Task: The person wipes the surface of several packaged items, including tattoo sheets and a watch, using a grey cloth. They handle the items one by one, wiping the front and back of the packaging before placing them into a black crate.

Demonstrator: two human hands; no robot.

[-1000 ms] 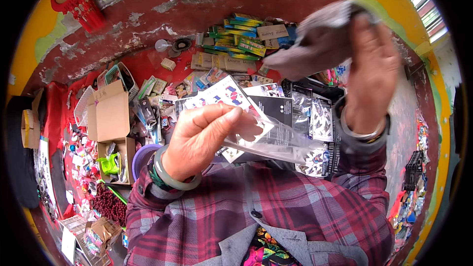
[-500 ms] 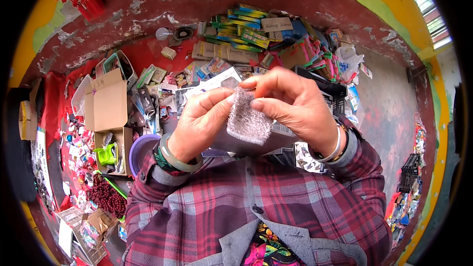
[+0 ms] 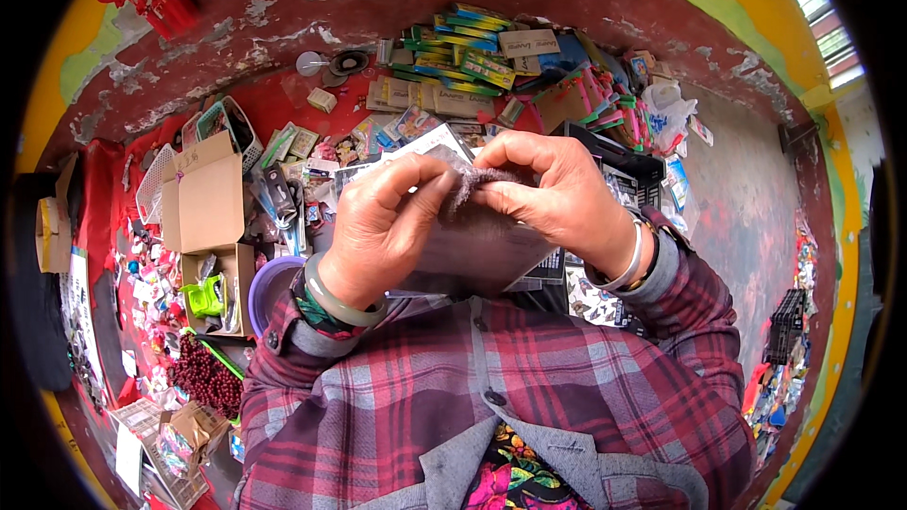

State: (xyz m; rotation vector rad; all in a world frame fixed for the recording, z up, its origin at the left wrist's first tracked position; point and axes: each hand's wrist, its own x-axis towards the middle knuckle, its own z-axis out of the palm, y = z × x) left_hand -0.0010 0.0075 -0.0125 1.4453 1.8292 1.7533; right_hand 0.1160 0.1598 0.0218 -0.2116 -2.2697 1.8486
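Note:
A small fuzzy grey cloth [image 3: 463, 187] is held up before my chest, bunched and seen nearly edge-on. My left hand [image 3: 385, 227] pinches its left end between thumb and forefinger. On the other side, my right hand [image 3: 572, 200] has thumb and fingers closed on the right part of the cloth, hiding some of it. Below the hands lies a dark, smooth, flat surface [image 3: 472, 250], with a white sheet [image 3: 439, 144] beyond it.
To the left stand an open cardboard box [image 3: 210, 203] and a purple basin [image 3: 272, 295]. Stacked colourful packs [image 3: 463, 47] lie along the far wall. A black crate [image 3: 652, 187] is at right, near a white plastic bag [image 3: 669, 113]. Small goods litter the red floor covering.
The cloth was hanging with its broad face showing; now it is turned and bunched between my fingertips. My right hand has rotated and my fingers have closed further over the cloth.

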